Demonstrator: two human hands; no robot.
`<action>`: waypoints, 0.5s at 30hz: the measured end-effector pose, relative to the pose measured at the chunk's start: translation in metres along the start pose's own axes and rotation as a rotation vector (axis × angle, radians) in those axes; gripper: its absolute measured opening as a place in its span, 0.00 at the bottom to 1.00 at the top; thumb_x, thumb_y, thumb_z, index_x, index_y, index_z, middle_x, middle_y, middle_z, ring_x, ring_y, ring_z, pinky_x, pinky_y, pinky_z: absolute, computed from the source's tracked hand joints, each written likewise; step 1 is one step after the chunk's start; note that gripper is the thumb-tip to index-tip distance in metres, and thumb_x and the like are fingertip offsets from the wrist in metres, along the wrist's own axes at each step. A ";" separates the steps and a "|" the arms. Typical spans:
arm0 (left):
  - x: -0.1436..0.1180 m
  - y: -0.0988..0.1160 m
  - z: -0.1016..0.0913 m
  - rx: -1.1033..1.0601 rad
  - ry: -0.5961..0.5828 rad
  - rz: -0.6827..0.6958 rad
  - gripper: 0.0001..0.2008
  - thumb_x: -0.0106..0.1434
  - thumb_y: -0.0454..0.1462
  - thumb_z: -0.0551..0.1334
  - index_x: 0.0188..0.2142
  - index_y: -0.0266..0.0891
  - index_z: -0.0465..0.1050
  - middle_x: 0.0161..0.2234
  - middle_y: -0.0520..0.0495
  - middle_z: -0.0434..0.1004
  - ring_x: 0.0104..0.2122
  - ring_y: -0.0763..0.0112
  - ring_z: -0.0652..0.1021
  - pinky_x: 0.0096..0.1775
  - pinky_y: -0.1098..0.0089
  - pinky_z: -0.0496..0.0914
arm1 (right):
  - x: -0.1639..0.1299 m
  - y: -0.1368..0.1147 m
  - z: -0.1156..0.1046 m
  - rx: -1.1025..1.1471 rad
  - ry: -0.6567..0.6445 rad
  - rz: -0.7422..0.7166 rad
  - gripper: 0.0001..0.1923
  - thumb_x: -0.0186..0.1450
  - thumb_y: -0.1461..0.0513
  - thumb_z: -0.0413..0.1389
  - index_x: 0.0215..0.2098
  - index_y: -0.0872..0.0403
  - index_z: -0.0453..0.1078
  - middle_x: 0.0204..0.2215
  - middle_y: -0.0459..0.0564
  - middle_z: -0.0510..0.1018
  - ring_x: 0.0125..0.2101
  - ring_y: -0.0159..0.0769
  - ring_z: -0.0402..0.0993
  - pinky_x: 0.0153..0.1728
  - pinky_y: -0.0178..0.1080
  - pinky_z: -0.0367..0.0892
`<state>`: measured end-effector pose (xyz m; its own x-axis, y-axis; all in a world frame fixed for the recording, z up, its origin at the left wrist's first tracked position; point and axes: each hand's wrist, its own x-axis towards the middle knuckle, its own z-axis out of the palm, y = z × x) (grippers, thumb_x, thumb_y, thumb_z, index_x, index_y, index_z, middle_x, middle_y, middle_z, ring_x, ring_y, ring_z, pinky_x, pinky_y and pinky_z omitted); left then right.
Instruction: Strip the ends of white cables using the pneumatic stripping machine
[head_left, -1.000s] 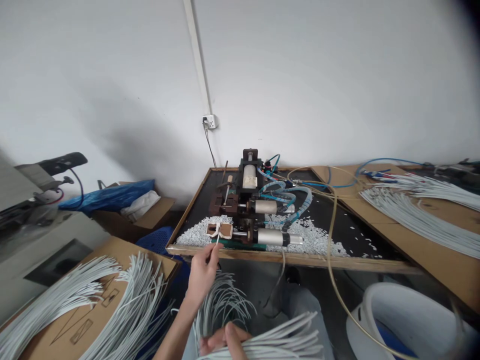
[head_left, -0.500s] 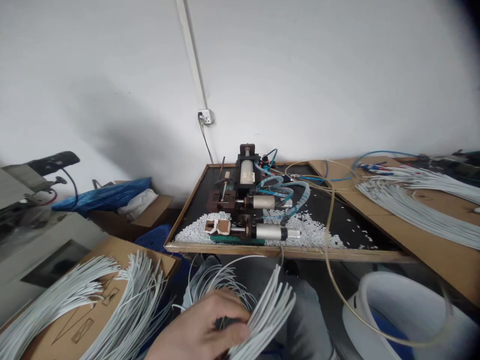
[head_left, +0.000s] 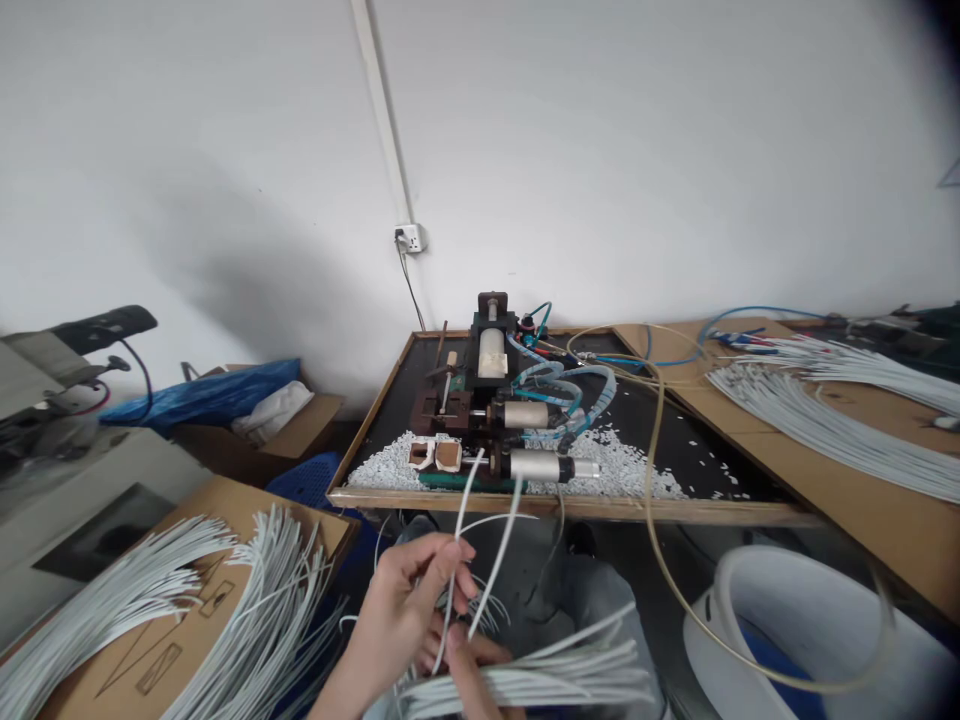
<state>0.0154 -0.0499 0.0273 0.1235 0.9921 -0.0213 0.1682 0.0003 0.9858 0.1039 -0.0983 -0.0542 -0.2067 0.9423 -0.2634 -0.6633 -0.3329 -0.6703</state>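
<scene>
A white wall (head_left: pixel 600 150) with a socket (head_left: pixel 411 238) backs a cluttered workshop, where a black-topped bench (head_left: pixel 675 455) framed in wood carries a small pneumatic machine (head_left: pixel 491 420) with metal cylinders and blue hoses — white scraps of insulation (head_left: pixel 390 468) lie heaped around its base. In the near centre, the person's left hand (head_left: pixel 401 620) is pinched shut on two white wires (head_left: pixel 480 540) that rise from the fingers towards the machine's front edge, their tips just short of it. Below it, at the frame's bottom edge, the right hand (head_left: pixel 469 675) is closed around a bundle of white wires (head_left: pixel 547 675) lying across the lap and fanning out to the right, though the grip is partly cut off by the frame and appears only as a thumb and knuckles. At near left, cut wires (head_left: pixel 150 600) sprawl over a cardboard box (head_left: pixel 225 510); more wires (head_left: pixel 825 420) stretch along a brown table (head_left: pixel 885 530) at far right. A white bin (head_left: pixel 787 630) sits at near right, with a tan hose (head_left: pixel 660 540) looping over it — and a blue bag (head_left: pixel 202 392) lies in a box by the left wall.
</scene>
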 end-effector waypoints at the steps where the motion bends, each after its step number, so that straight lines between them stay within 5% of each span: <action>1: 0.003 -0.002 -0.003 -0.004 0.061 0.045 0.19 0.67 0.49 0.58 0.36 0.35 0.76 0.23 0.48 0.76 0.21 0.72 0.73 0.23 0.76 0.68 | 0.004 0.000 -0.001 0.036 0.005 0.012 0.29 0.50 0.39 0.64 0.35 0.54 0.83 0.27 0.53 0.85 0.28 0.47 0.82 0.39 0.46 0.75; 6: 0.024 -0.018 -0.021 0.118 0.256 0.169 0.17 0.66 0.47 0.59 0.30 0.35 0.73 0.19 0.53 0.69 0.18 0.75 0.67 0.23 0.76 0.63 | 0.007 -0.001 -0.015 0.027 -0.043 0.109 0.27 0.49 0.38 0.63 0.35 0.47 0.82 0.39 0.52 0.85 0.46 0.52 0.80 0.52 0.50 0.69; 15: 0.046 -0.050 -0.028 0.286 0.260 0.185 0.21 0.67 0.46 0.57 0.21 0.37 0.68 0.18 0.53 0.65 0.19 0.75 0.65 0.24 0.74 0.59 | 0.003 -0.001 -0.019 -0.005 -0.151 0.136 0.28 0.47 0.38 0.64 0.36 0.47 0.82 0.38 0.51 0.85 0.47 0.54 0.79 0.54 0.52 0.67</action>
<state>-0.0151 -0.0006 -0.0185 -0.0677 0.9708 0.2300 0.4351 -0.1787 0.8825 0.1175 -0.0962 -0.0673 -0.3997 0.8834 -0.2448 -0.6187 -0.4570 -0.6390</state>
